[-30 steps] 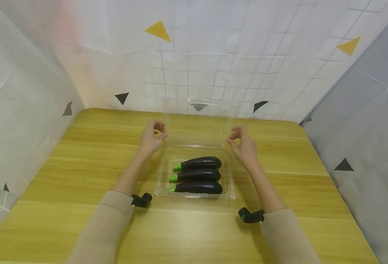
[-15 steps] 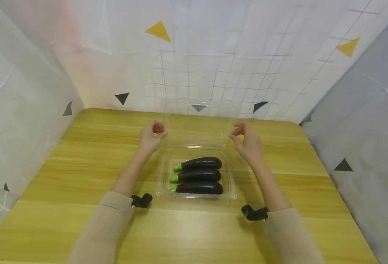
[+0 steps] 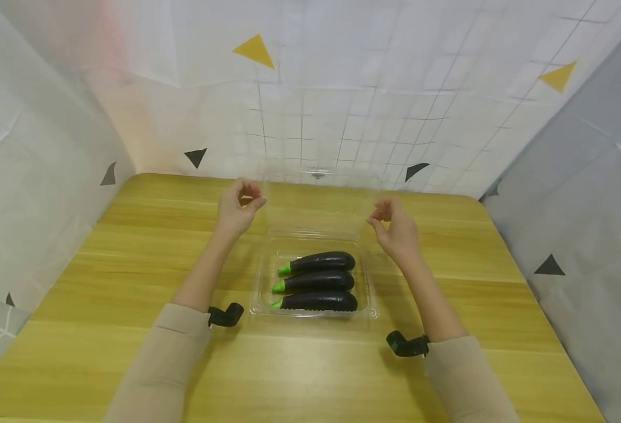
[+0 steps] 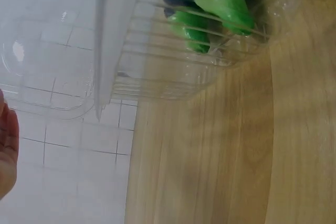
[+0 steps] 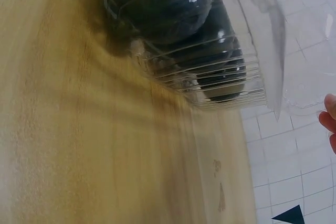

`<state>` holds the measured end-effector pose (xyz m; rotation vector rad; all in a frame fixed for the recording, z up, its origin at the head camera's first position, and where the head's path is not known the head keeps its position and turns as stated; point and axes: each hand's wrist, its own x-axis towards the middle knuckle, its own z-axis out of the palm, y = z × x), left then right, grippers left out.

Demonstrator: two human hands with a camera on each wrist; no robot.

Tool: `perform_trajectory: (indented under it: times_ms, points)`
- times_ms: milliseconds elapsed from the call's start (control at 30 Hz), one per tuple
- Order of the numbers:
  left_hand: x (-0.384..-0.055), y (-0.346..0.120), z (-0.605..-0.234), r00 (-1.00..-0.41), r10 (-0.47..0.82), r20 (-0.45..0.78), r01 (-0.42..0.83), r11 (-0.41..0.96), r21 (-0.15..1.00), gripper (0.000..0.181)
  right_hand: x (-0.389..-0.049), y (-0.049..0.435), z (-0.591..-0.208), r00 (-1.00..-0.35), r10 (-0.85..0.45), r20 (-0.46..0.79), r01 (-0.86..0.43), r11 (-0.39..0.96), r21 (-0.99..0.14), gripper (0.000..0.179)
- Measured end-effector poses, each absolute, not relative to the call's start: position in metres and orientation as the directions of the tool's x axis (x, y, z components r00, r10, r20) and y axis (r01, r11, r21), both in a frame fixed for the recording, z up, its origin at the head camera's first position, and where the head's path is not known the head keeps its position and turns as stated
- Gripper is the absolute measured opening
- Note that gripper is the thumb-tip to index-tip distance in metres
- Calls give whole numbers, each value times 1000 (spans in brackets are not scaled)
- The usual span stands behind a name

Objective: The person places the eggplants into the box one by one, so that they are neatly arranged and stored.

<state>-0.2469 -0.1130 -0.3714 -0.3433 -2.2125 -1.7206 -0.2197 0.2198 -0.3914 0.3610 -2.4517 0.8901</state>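
A clear plastic clamshell box (image 3: 259,294) lies on the wooden table with its lid (image 3: 318,202) raised at the back. Inside, three dark eggplants (image 3: 321,280) lie side by side, green stem ends to the left. My left hand (image 3: 236,208) pinches the lid's left edge between thumb and fingers. On the opposite edge, my right hand (image 3: 397,232) pinches the lid with thumb and curled fingers. The left wrist view shows the green stem ends (image 4: 220,3) through the ribbed box wall. In the right wrist view, my fingertips (image 5: 328,114) are right at the lid's rim.
The wooden table (image 3: 130,264) runs back to a white wall sheet (image 3: 194,106) with grid lines and triangles. Sheets also stand along the left and right sides. A black wrist camera (image 3: 225,315) sits on the left wrist and another black camera (image 3: 407,345) on the right.
My left hand has moved slightly away from me, and my right hand a little to the right. The lid's top edge sits slightly lower in the head view. The eggplants have not moved.
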Motion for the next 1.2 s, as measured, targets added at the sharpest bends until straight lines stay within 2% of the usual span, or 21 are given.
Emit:
perform_trajectory:
  times_ms: [133,267,367,567,833,1067,1200]
  points:
    - [-246,-114,-372,-927,-19,376,361,239,902,18,-220,219,-386,-813,-67,579,-435,730,-527,41]
    - [-244,-114,-371,-924,-22,381,366,233,901,18,-221,217,-372,-759,-61,648,-505,684,-527,46]
    - [-244,-114,-372,-918,-22,396,381,230,895,18,-220,215,-363,-725,-62,686,-538,672,-509,44]
    - [-242,-114,-370,-898,-1,441,429,233,873,19,-216,215,-359,-726,-46,687,-525,682,-509,36]
    - [-235,-111,-349,-877,-26,479,470,149,870,20,-212,215,-359,-692,-56,720,-553,682,-478,37]
    - [-231,-113,-343,-894,-18,448,438,170,883,16,-207,219,-354,-701,-41,712,-559,652,-513,40]
    - [-229,-115,-343,-888,-5,459,451,179,874,17,-204,219,-345,-676,-19,736,-587,618,-523,36]
